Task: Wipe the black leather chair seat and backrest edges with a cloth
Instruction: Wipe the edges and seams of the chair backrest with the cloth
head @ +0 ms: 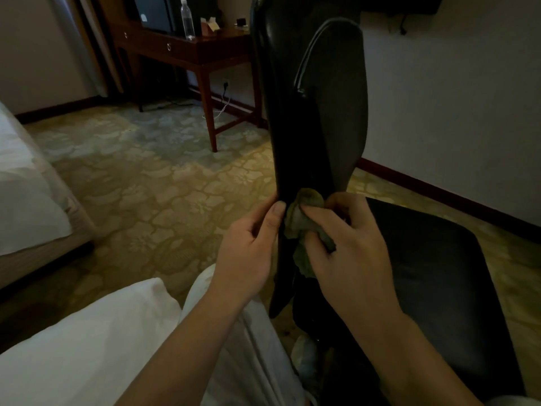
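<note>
White trousers [87, 347] fill the bottom of the view, and just beyond them both hands work low on the black leather chair. The left hand [248, 247] grips the narrow edge of the backrest [292, 127], thumb laid on its near face and fingers wrapped behind, which steadies the panel. The right hand [345, 244] holds a bunched greenish cloth [301, 218], with its fingers curled round it, pressing it against the lower backrest edge where that meets the seat [439, 273]. The seat stretches off to the right, with no cloth on it.

The cloth is wadded small, so it may skip along the seam and miss the crease between the two backrest panels. A loose tail hangs below the hand and could snag there. If the left hand lets go, the push of wiping may swing or tip the chair. The light is dim, so missed patches on black leather would be hard to spot.

Further off lie a patterned carpet [161, 177] and a bed [26, 200] at left. Beyond them, a wooden counter [205, 48] carries a water bottle [187, 20].
</note>
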